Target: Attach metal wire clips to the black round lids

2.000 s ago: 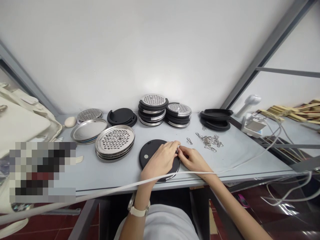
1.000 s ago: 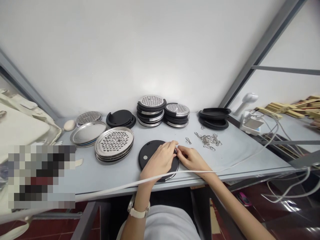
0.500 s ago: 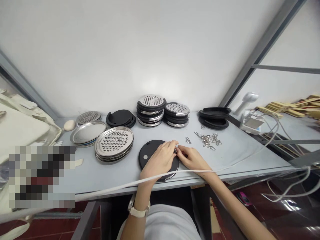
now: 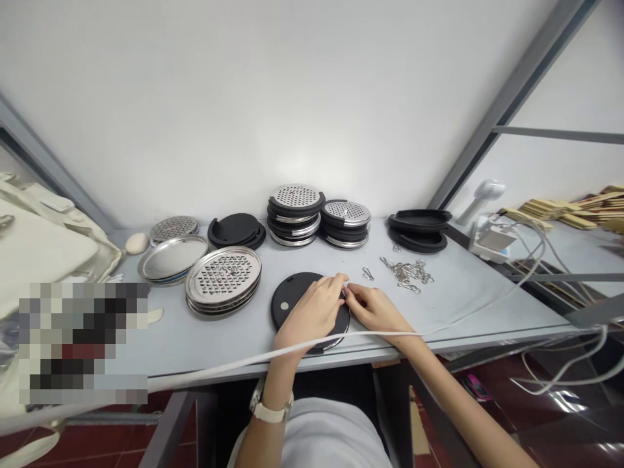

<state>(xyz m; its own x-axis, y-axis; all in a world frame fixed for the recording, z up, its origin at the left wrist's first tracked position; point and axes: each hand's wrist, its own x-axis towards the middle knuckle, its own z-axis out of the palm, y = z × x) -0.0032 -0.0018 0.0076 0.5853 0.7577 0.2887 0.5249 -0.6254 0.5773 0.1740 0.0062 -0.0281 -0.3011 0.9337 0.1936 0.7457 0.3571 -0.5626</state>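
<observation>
One black disc (image 4: 292, 292) flat on the table (image 4: 170, 344), just inside the front edge.
Left hand (image 4: 312, 309): palm down across disc, fingers loosely bent, firmness of hold not discernible. Right hand (image 4: 375, 309): thumb and finger close together at the rim, contents of pinch hidden. Possible faults: disc slip off the edge, from uneven pressure; scatter of nearby metal clips (image 4: 407, 270), from a wide right-hand sweep; snag, from the white cable (image 4: 370, 333) crossing before both arms.

Place: apparently a small workshop | grey worktop (image 4: 458, 286) | stacked perforated metal discs (image 4: 224, 279) | black round holders (image 4: 419, 220) | loose wire clips (image 4: 405, 272) heaped
</observation>
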